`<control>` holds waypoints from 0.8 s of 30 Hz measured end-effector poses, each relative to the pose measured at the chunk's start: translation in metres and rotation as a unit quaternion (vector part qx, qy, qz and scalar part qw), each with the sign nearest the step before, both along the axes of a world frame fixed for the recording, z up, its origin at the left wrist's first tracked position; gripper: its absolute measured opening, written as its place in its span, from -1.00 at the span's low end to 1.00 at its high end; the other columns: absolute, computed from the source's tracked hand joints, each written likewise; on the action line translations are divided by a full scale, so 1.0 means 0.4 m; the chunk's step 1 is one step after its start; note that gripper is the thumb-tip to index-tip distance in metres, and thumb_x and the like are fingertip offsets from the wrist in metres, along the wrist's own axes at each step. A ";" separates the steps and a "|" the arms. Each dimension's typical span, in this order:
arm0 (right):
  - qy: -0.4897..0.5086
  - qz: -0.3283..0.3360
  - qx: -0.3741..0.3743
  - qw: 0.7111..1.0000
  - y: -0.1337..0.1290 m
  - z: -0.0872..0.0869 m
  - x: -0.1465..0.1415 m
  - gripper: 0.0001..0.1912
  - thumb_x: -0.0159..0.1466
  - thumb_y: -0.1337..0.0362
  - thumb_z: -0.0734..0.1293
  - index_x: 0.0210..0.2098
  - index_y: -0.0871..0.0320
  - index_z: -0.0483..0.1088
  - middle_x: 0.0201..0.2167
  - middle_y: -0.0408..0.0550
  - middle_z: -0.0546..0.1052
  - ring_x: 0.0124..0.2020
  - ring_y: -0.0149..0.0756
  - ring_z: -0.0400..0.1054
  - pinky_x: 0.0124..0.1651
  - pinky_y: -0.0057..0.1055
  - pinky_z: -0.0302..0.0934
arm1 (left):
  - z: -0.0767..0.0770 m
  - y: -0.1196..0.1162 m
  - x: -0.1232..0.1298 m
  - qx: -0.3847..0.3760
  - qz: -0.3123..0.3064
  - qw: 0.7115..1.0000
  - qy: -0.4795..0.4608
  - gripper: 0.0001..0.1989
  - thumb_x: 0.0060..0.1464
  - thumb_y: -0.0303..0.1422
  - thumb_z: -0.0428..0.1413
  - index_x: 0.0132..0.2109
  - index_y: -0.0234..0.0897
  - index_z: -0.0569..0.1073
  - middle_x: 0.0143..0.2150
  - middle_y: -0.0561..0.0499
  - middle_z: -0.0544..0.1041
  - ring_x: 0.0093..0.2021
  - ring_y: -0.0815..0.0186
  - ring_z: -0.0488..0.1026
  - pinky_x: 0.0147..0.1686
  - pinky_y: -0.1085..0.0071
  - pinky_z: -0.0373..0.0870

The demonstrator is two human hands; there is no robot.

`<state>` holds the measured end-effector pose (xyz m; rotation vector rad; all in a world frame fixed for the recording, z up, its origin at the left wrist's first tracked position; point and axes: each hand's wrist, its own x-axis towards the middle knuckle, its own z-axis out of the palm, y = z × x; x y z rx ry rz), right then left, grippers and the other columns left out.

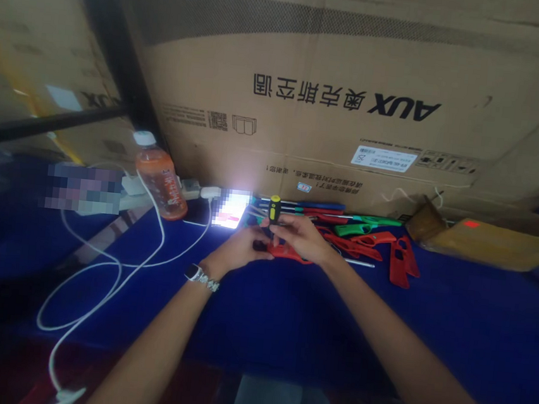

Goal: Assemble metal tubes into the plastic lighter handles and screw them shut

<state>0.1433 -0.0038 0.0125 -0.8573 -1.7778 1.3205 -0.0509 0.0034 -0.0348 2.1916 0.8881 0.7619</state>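
Note:
My right hand (pixel 305 236) grips a small screwdriver (pixel 274 207) with a yellow and black handle. It stands upright, its tip pointing down at a red plastic lighter handle (pixel 286 250) on the blue surface. My left hand (pixel 240 247), with a watch on the wrist, is closed round the near left end of that red handle. Fingers hide part of the handle and the screwdriver's tip. Just beyond my hands lie several long lighters, among them a green lighter (pixel 374 226) and a blue one (pixel 326 205). Loose red handle pieces (pixel 400 265) rest to the right.
A large cardboard box (pixel 312 54) walls off the back. At left stand an orange drink bottle (pixel 161 176), a lit phone (pixel 231 210) and a white charging cable (pixel 115 289) looping over the blue cloth (pixel 296 319). A yellowish package (pixel 489 245) lies at right.

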 end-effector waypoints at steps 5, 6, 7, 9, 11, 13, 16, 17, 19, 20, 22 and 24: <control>0.048 -0.099 0.018 0.994 0.007 -0.035 -0.032 -0.51 0.04 -0.05 0.54 -0.47 0.07 0.21 -0.54 -0.18 0.53 -0.67 -0.44 0.35 -0.65 -0.49 0.24 | 0.010 -0.004 0.003 0.001 -0.003 1.000 0.005 -0.88 0.03 -0.36 0.32 -0.25 -0.28 0.60 -0.26 -0.02 0.62 -0.21 0.22 0.51 -0.11 0.29 0.42; 0.063 -0.128 0.015 0.990 0.005 -0.043 -0.045 -0.47 0.02 -0.07 0.54 -0.45 0.05 0.15 -0.53 -0.18 0.55 -0.68 -0.41 0.37 -0.67 -0.48 0.24 | 0.011 -0.004 0.003 0.004 -0.002 1.000 0.006 -0.90 0.03 -0.37 0.31 -0.27 -0.28 0.59 -0.27 -0.01 0.62 -0.20 0.23 0.51 -0.11 0.29 0.42; 0.074 -0.151 0.007 0.986 0.002 -0.050 -0.058 -0.43 0.01 -0.10 0.54 -0.44 0.03 0.12 -0.54 -0.18 0.55 -0.68 -0.38 0.39 -0.68 -0.46 0.26 | 0.011 -0.004 0.003 0.006 0.000 1.000 0.008 -0.91 0.03 -0.37 0.31 -0.30 -0.28 0.58 -0.28 0.00 0.61 -0.21 0.23 0.50 -0.11 0.29 0.42; 0.088 -0.184 -0.011 0.979 -0.005 -0.056 -0.077 -0.39 -0.02 -0.13 0.55 -0.38 0.02 0.11 -0.57 -0.21 0.53 -0.68 -0.33 0.43 -0.67 -0.44 0.32 | 0.009 -0.004 0.004 0.008 0.002 1.000 0.004 -0.90 0.02 -0.37 0.31 -0.33 -0.28 0.56 -0.28 0.02 0.60 -0.22 0.25 0.50 -0.12 0.30 0.42; 0.097 -0.188 -0.022 0.977 -0.012 -0.051 -0.080 -0.38 -0.04 -0.13 0.56 -0.30 0.04 0.16 -0.58 -0.25 0.51 -0.69 -0.33 0.43 -0.66 -0.44 0.36 | 0.006 -0.003 0.004 0.003 0.000 1.000 -0.007 -0.88 0.01 -0.36 0.31 -0.34 -0.29 0.55 -0.29 0.02 0.60 -0.26 0.27 0.49 -0.15 0.31 0.42; 0.094 -0.150 -0.026 0.984 -0.017 -0.036 -0.066 -0.41 0.00 -0.13 0.54 -0.23 0.06 0.25 -0.54 -0.25 0.52 -0.67 -0.39 0.42 -0.64 -0.46 0.39 | 0.004 -0.003 0.003 -0.009 -0.003 1.000 -0.015 -0.88 0.01 -0.35 0.31 -0.32 -0.29 0.55 -0.29 0.01 0.61 -0.28 0.28 0.50 -0.18 0.33 0.43; 0.069 -0.058 -0.029 0.996 -0.015 -0.015 -0.030 -0.49 0.10 -0.17 0.46 -0.23 0.11 0.41 -0.41 -0.16 0.55 -0.58 -0.42 0.44 -0.56 -0.43 0.46 | 0.004 -0.004 0.002 -0.016 -0.002 1.000 -0.009 -0.89 0.03 -0.36 0.30 -0.28 -0.28 0.58 -0.25 -0.02 0.62 -0.25 0.26 0.51 -0.18 0.33 0.42; 0.057 -0.043 -0.025 0.997 -0.013 -0.010 -0.019 -0.51 0.11 -0.16 0.46 -0.25 0.12 0.45 -0.40 -0.14 0.55 -0.55 -0.42 0.45 -0.55 -0.43 0.47 | 0.004 -0.004 0.001 -0.015 0.000 1.000 -0.006 -0.88 0.02 -0.37 0.31 -0.26 -0.28 0.59 -0.23 -0.03 0.63 -0.24 0.25 0.52 -0.17 0.32 0.42; 0.036 -0.050 -0.010 0.998 -0.007 -0.007 -0.007 -0.53 0.08 -0.11 0.50 -0.28 0.14 0.48 -0.45 -0.15 0.55 -0.54 -0.38 0.45 -0.58 -0.45 0.42 | 0.004 -0.005 0.001 -0.015 0.007 1.000 -0.005 -0.85 0.00 -0.39 0.33 -0.22 -0.28 0.60 -0.21 -0.04 0.64 -0.22 0.23 0.53 -0.16 0.30 0.43; 0.028 -0.066 -0.002 0.997 -0.004 -0.009 -0.007 -0.55 0.05 -0.08 0.53 -0.30 0.14 0.47 -0.51 -0.17 0.53 -0.55 -0.37 0.45 -0.62 -0.47 0.38 | 0.004 -0.005 0.001 -0.017 0.008 1.000 -0.004 -0.83 0.00 -0.39 0.33 -0.20 -0.28 0.61 -0.20 -0.04 0.65 -0.22 0.22 0.54 -0.15 0.29 0.43; 0.024 -0.103 0.014 0.994 -0.002 -0.014 -0.018 -0.58 0.04 -0.05 0.54 -0.38 0.13 0.43 -0.62 -0.21 0.49 -0.61 -0.35 0.43 -0.67 -0.48 0.30 | 0.005 -0.005 0.002 -0.017 0.004 1.000 -0.002 -0.83 0.01 -0.39 0.33 -0.19 -0.28 0.60 -0.20 -0.04 0.65 -0.22 0.22 0.54 -0.15 0.29 0.44; 0.030 -0.135 0.028 0.990 -0.004 -0.019 -0.035 -0.59 0.06 -0.04 0.53 -0.43 0.11 0.36 -0.64 -0.21 0.49 -0.66 -0.35 0.41 -0.69 -0.47 0.28 | 0.007 -0.005 0.002 -0.008 -0.003 1.000 0.004 -0.86 0.03 -0.39 0.32 -0.22 -0.28 0.60 -0.21 -0.03 0.65 -0.22 0.22 0.54 -0.15 0.30 0.43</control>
